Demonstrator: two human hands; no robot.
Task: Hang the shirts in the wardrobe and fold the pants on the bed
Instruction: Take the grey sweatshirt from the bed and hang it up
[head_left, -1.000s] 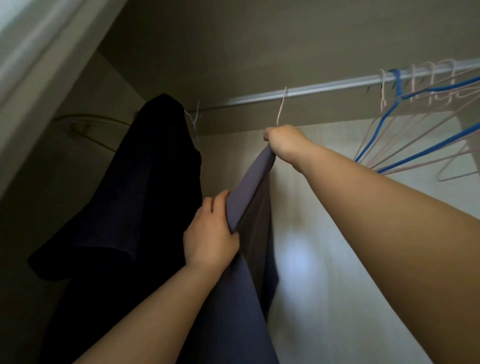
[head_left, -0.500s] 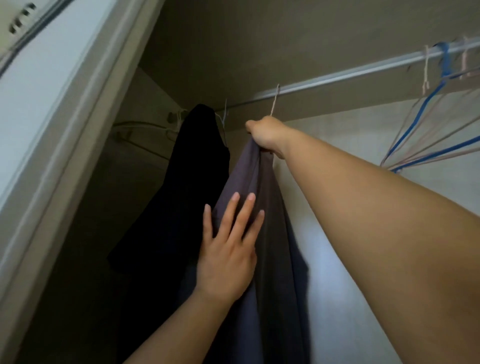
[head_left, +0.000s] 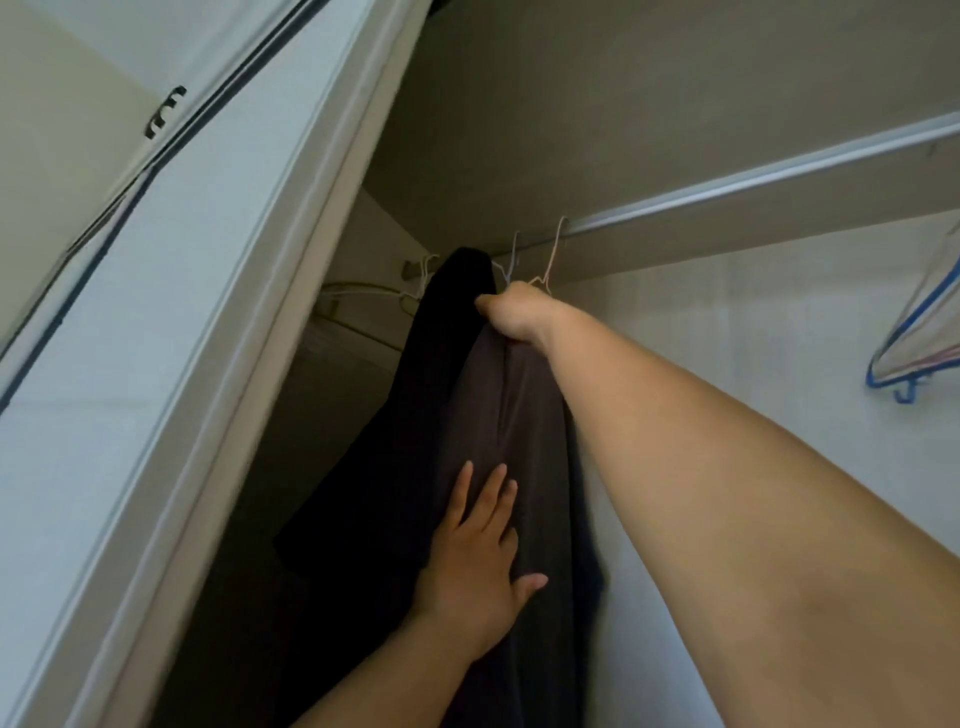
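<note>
**Wardrobe interior, seen from below.** The grey shirt (head_left: 524, 415), a soft matt fabric falling in long vertical folds, hangs under the metal rail (head_left: 753, 176), a straight pale bar rising to the right. The right hand (head_left: 511, 317) has its fingers curled tight round the bunched top of this shirt. It sits directly under a thin wire hook (head_left: 555, 254) that rises to the rail, and hand and cloth hide the rest of that hanger. The left hand (head_left: 478, 561) lies flat against the shirt's front lower down, fingers straight and slightly spread, thumb out to the side, holding nothing.

Touching the grey shirt on its left hangs a black shirt (head_left: 431, 405), smooth and very dark, with one sleeve jutting to the lower left. Farther left, a bare white hanger (head_left: 363, 291) shows in the shadowed corner. A broad white door frame (head_left: 208, 338) slants across the left side and cuts off that part of the wardrobe.

At far right, well apart, a bunch of empty hangers (head_left: 906, 332), blue and pale, slim and triangular, hangs before the light back wall (head_left: 753, 322). The right forearm crosses the lower right and covers part of that wall.
</note>
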